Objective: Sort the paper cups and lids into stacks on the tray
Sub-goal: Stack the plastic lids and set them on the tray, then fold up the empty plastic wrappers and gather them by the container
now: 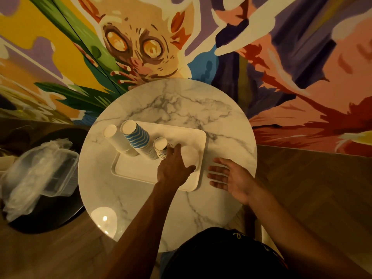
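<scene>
The white tray [136, 168] lies on a round marble table [171, 101], and everything sorted so far stands on it. At the tray's far left corner is a tall stack of plain white cups [116, 139]. Just beside it, toward the tray's middle, is a taller stack of blue-striped cups [138, 139]. A short stack of patterned cups [161, 147] stands near the middle of the tray, and a low pile of white lids [190, 156] sits at its right end.

The left arm stretches out over the tray's near edge. The left hand [175, 166] is back-up above the tray, between the patterned cups and the lids. Its fingers are extended and grasp nothing, with the tips at the patterned cups; contact cannot be told. The thumb is splayed out toward the lids.

The right hand [227, 176] hovers just off the tray's right edge. It is released, with the palm turned toward the tray and the fingers spread and straight, holding nothing.

Well to the left of the tray, off the table, clear plastic containers [40, 174] lie in a heap.
</scene>
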A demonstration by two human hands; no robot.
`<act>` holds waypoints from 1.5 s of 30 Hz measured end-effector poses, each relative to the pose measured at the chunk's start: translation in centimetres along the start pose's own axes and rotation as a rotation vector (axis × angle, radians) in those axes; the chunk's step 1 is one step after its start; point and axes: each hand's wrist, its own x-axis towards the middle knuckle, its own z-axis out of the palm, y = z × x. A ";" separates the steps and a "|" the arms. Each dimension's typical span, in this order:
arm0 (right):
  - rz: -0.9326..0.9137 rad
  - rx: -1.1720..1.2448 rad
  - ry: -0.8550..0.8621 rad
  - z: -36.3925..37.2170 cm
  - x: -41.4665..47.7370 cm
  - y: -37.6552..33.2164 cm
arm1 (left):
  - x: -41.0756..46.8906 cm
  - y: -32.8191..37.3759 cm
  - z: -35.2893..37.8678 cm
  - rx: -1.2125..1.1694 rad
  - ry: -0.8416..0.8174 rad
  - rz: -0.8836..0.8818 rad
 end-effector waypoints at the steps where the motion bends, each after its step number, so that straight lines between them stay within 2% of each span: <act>1: -0.010 -0.023 -0.016 0.4 -0.1 -0.1 | -0.4 0.0 -0.2 -0.009 0.016 0.006; 8: -0.067 -0.233 -0.194 5.6 -1.0 -0.2 | -4.1 -2.5 -2.1 -0.187 0.146 -0.042; 13: -0.083 -0.389 -0.329 10.2 -1.5 0.7 | -6.0 -7.2 -3.7 -0.285 0.221 -0.148; 18: -0.067 -0.492 -0.373 15.3 -0.8 3.2 | -7.7 -13.4 -4.9 -0.399 0.282 -0.261; 25: -0.057 -0.592 -0.359 25.4 1.2 8.0 | -8.6 -24.5 -7.1 -0.467 0.277 -0.360; 29: -0.068 -0.591 -0.302 30.5 2.3 10.8 | -8.9 -30.7 -8.5 -0.437 0.237 -0.316; 34: -0.087 -0.584 -0.204 34.9 3.6 13.4 | -8.9 -36.7 -10.1 -0.390 0.098 -0.209; 38: -0.169 -0.663 -0.130 36.9 3.7 14.5 | -9.2 -39.0 -12.0 -0.414 0.067 -0.180; 41: -0.287 -0.828 -0.103 37.6 3.8 14.6 | -9.3 -39.7 -13.1 -0.453 0.093 -0.194; 45: -0.353 -0.951 -0.185 38.6 4.0 13.9 | -10.1 -39.8 -14.2 -0.554 0.181 -0.253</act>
